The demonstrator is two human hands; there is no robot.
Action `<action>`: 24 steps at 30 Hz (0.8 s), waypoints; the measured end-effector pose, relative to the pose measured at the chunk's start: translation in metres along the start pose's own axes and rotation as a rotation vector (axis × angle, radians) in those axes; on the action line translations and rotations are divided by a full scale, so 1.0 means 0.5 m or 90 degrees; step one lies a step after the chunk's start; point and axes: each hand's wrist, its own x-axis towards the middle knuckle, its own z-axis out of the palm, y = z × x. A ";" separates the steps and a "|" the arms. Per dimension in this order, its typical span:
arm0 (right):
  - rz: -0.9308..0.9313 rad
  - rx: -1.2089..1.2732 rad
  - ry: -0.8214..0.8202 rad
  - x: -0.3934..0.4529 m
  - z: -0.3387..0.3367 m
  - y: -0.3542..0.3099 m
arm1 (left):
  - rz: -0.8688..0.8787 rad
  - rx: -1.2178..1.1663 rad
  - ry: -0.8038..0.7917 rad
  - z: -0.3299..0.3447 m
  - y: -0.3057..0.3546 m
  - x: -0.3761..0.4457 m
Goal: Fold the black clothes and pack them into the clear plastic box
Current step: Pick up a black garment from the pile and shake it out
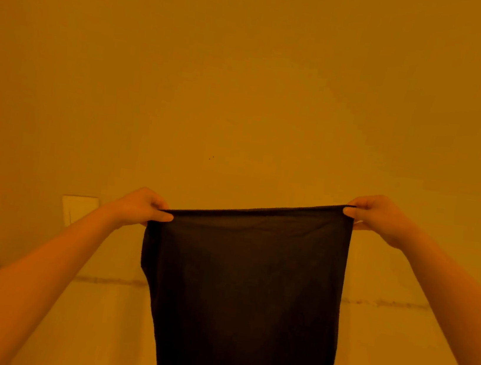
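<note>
A black garment (242, 291) hangs flat in the air in front of me, stretched between both hands along its top edge. My left hand (140, 207) pinches the top left corner. My right hand (376, 217) pinches the top right corner, a little higher, so the top edge slopes up to the right. The cloth falls straight down and runs out of view at the bottom. The clear plastic box is not in view.
A plain wall (248, 75) fills the upper view under strong orange light. A pale wall plate (79, 209) sits low on the wall behind my left forearm. A light surface (378, 356) with a seam line lies below.
</note>
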 end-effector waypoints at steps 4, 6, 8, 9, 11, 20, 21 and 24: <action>-0.002 0.034 0.030 0.000 -0.019 0.008 | 0.026 0.067 0.033 -0.031 0.010 0.000; 0.000 0.034 0.047 0.003 -0.026 0.007 | 0.038 0.169 0.016 -0.041 0.023 0.001; -0.002 0.034 0.056 0.007 -0.029 0.002 | 0.048 0.267 0.001 -0.048 0.038 0.004; -0.004 0.034 0.057 0.009 -0.031 0.000 | 0.046 0.295 0.000 -0.051 0.046 0.004; -0.005 0.034 0.059 0.011 -0.037 -0.002 | 0.042 0.313 0.012 -0.058 0.057 0.003; -0.005 0.036 0.080 0.006 -0.067 -0.007 | 0.068 0.163 0.010 -0.087 0.054 -0.011; -0.004 0.032 0.081 0.006 -0.068 -0.007 | 0.069 0.215 0.002 -0.089 0.056 -0.011; -0.003 0.034 0.082 0.003 -0.071 -0.007 | 0.051 0.346 0.037 -0.089 0.069 -0.003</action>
